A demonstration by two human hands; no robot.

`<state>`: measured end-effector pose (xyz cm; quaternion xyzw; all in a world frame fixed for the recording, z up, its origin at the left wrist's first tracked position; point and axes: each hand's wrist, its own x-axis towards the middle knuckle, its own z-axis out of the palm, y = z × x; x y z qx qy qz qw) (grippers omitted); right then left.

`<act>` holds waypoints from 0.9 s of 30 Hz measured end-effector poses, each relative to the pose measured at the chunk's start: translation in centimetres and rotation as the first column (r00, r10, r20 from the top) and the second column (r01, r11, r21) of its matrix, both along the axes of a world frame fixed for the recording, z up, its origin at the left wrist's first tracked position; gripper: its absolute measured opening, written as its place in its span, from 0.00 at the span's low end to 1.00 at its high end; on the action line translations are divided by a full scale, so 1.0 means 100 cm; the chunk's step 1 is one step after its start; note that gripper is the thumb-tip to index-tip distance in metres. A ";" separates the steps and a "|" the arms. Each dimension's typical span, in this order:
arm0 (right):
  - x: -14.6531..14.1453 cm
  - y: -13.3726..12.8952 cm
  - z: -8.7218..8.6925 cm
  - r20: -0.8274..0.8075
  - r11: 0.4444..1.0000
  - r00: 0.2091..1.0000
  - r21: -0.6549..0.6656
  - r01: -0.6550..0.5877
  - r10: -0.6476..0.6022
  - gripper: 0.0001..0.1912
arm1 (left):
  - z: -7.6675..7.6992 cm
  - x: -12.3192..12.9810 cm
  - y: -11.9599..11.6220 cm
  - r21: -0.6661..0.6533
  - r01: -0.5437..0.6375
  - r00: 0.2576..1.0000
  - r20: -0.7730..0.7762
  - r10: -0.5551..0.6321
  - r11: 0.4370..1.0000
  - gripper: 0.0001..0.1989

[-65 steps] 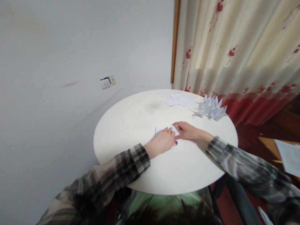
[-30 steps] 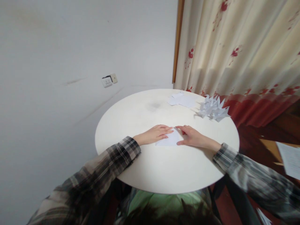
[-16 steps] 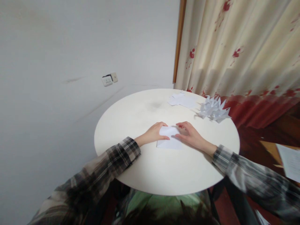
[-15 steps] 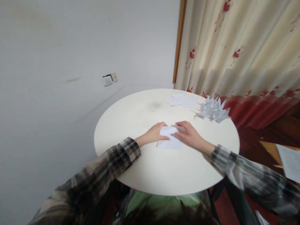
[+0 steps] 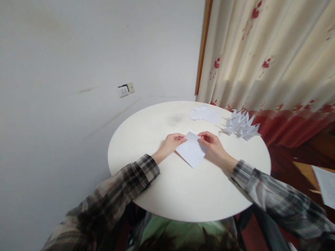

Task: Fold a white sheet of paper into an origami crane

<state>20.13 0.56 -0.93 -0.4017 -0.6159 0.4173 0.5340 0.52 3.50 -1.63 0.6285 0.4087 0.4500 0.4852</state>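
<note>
A white sheet of paper (image 5: 192, 150) is held between my two hands over the table, turned so that one corner points toward me. My left hand (image 5: 175, 142) pinches its upper left edge, thumb on top. On the other side, my right hand (image 5: 211, 141) grips the upper right edge between thumb and fingers. The fingertips behind the paper are partly hidden. Beyond my hands lie several loose white paper sheets (image 5: 206, 114). To their right sits a cluster of folded white paper pieces with pointed tips (image 5: 240, 125).
The round white table (image 5: 188, 195) stands against a pale wall (image 5: 65, 52) with a socket (image 5: 123, 91). A floral curtain (image 5: 274, 42) hangs behind its right side. At the far right, a printed sheet (image 5: 324, 184) lies on a wooden surface.
The paper has been turned from lying square to a diamond position and raised slightly. My right hand, loosely open before, now pinches its edge; my left hand has shifted to the upper left edge.
</note>
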 end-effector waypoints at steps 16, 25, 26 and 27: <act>-0.004 -0.007 0.011 -0.002 0.999 0.999 0.019 0.037 -0.037 0.11 | 0.028 0.008 -0.029 0.214 0.108 0.967 -0.249 -0.053 0.971 0.09; -0.004 -0.009 0.021 -0.142 0.988 0.979 0.030 0.154 -0.148 0.10 | 0.025 0.007 -0.025 0.169 -0.038 0.996 -0.077 0.051 0.985 0.13; -0.002 -0.009 0.021 -0.152 0.985 0.975 0.030 0.168 -0.162 0.10 | 0.024 0.007 -0.024 0.155 -0.078 0.995 -0.051 0.087 0.985 0.14; -0.001 -0.009 0.021 -0.157 0.984 0.973 0.030 0.176 -0.170 0.10 | 0.023 0.007 -0.022 0.145 -0.114 0.992 -0.030 0.119 0.983 0.14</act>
